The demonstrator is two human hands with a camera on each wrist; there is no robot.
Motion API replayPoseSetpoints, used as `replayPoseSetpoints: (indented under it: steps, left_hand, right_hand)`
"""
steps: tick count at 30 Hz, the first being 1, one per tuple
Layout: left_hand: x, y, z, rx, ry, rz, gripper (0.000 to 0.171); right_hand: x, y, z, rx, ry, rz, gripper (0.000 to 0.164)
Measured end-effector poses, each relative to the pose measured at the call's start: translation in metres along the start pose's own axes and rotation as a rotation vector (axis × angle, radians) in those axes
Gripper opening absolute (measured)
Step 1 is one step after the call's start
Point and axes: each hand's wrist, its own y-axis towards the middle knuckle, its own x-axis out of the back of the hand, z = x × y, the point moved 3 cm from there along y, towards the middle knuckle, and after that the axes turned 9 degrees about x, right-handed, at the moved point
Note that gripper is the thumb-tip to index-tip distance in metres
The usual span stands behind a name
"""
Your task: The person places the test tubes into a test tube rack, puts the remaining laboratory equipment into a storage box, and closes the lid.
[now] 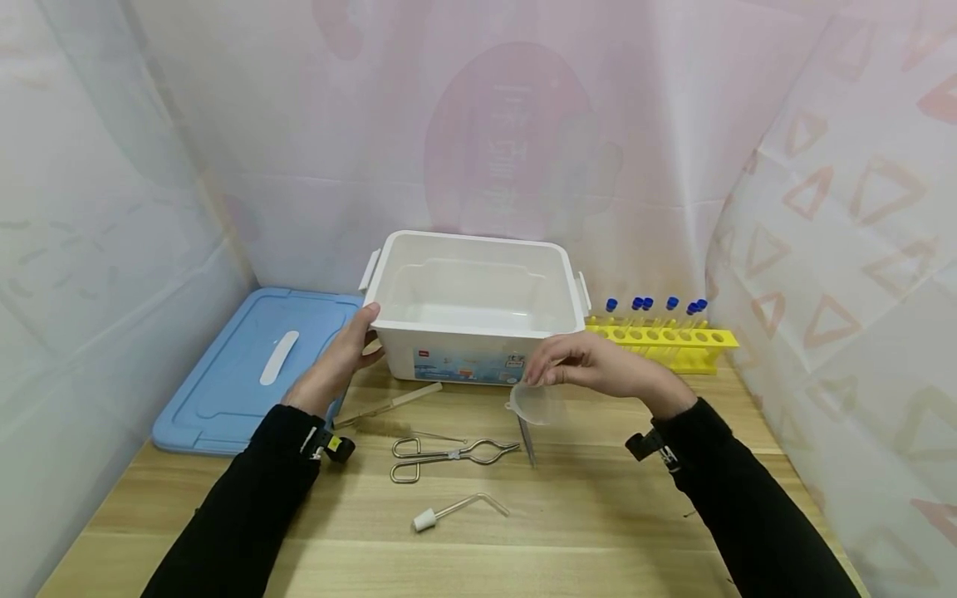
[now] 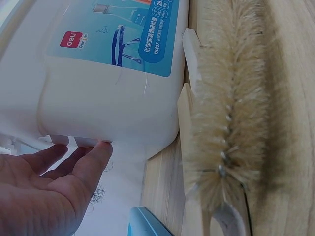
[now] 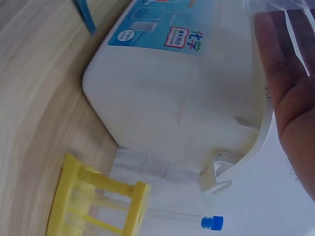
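Note:
My right hand (image 1: 576,362) pinches a clear plastic funnel (image 1: 535,407) and holds it above the table, close in front of the white bin (image 1: 478,340). Only part of the funnel (image 3: 275,4) shows at the top of the right wrist view. At the bin's left end, my left hand (image 1: 340,357) touches the wall with its fingertips; in the left wrist view the fingers (image 2: 91,160) are fairly straight, below the rim. Under the funnel lies a thin metal strip (image 1: 527,442), partly covered by it.
Metal crucible tongs (image 1: 454,455), a bristle brush (image 2: 229,98), a wooden clamp (image 1: 399,402) and a bent glass tube with a white stopper (image 1: 424,520) lie in front. A blue lid (image 1: 232,365) lies left; a yellow rack (image 1: 688,339) with blue-capped test tubes stands right.

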Motion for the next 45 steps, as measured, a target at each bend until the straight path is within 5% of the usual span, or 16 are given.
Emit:
replayPoseSetpoints:
  steps: [5,10,31,45]
  left_hand:
    - [0.0,0.0,0.0,-0.004,-0.002,0.002,0.085]
    - [0.001,0.0,0.0,0.0,-0.003,-0.001,0.086]
    - [0.001,0.0,0.002,-0.019,-0.006,0.008,0.087]
    - [0.001,0.0,0.002,-0.014,-0.013,0.014,0.087]
  right_hand:
    - [0.007,0.01,0.002,0.125,-0.028,-0.083,0.019]
    - [0.013,0.021,0.007,0.159,-0.043,-0.175,0.018]
    - [0.018,0.062,0.004,0.028,-0.257,-0.6,0.021]
    - [0.013,0.087,-0.019,-0.169,-0.334,-0.613,0.022]
